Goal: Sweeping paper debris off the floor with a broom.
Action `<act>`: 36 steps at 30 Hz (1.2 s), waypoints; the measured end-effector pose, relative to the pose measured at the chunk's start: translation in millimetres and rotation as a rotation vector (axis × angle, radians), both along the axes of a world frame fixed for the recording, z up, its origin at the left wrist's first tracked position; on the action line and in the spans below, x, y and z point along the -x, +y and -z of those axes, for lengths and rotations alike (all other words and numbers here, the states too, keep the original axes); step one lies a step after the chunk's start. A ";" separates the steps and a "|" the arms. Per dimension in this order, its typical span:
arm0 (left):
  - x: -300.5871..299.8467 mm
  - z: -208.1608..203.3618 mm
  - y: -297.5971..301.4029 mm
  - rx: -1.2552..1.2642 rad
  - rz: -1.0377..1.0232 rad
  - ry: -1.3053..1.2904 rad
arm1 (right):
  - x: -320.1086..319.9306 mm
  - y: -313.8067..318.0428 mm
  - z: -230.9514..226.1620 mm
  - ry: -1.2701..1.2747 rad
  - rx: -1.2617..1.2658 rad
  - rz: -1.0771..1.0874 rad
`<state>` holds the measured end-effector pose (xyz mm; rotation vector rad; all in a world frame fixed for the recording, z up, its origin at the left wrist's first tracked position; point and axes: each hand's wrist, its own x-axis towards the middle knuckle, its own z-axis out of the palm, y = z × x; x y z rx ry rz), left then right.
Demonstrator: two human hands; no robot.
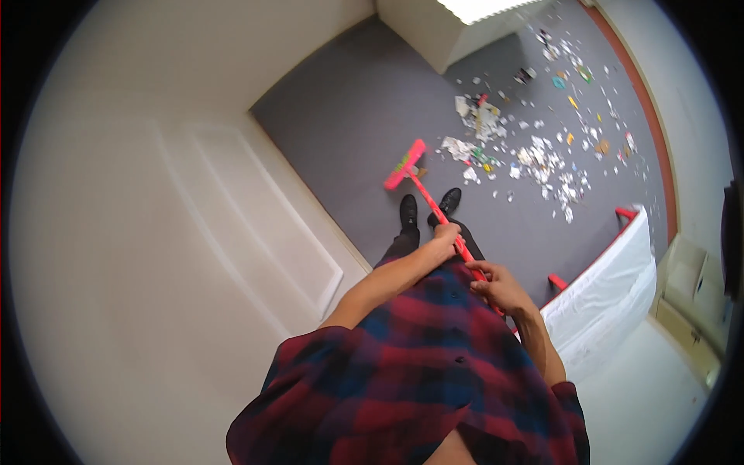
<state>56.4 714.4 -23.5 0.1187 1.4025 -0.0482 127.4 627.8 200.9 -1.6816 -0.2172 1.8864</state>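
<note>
A broom (431, 199) with a red handle and a pink head slants down from my waist to the grey floor. Its pink head (405, 164) rests just beyond my black shoes, with a small brownish scrap beside it. My left hand (447, 235) is wrapped round the middle of the handle. Higher up, close to my plaid shirt, my right hand (498, 288) has its fingers bent about the upper handle. Torn paper scraps (542, 163) and bits of coloured litter lie scattered on the floor ahead and to the right.
A pale wall (170, 217) with a panel runs along my left. A white box-like block (446, 35) stands on the floor ahead. To the right is a white-covered stand (604, 283) with red legs. A reddish-brown skirting strip (647, 101) edges the right-hand wall.
</note>
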 end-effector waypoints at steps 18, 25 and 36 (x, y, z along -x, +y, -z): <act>-103.0 59.4 -49.0 0.061 0.164 -0.070 | -83.8 -38.2 -6.0 0.314 0.109 0.706; -196.0 -44.7 -65.6 0.007 0.330 -0.321 | -97.9 -81.7 -23.8 0.007 -0.051 0.642; -148.0 9.3 -60.0 -0.155 0.074 0.136 | -143.2 -88.0 12.3 0.262 -0.020 0.500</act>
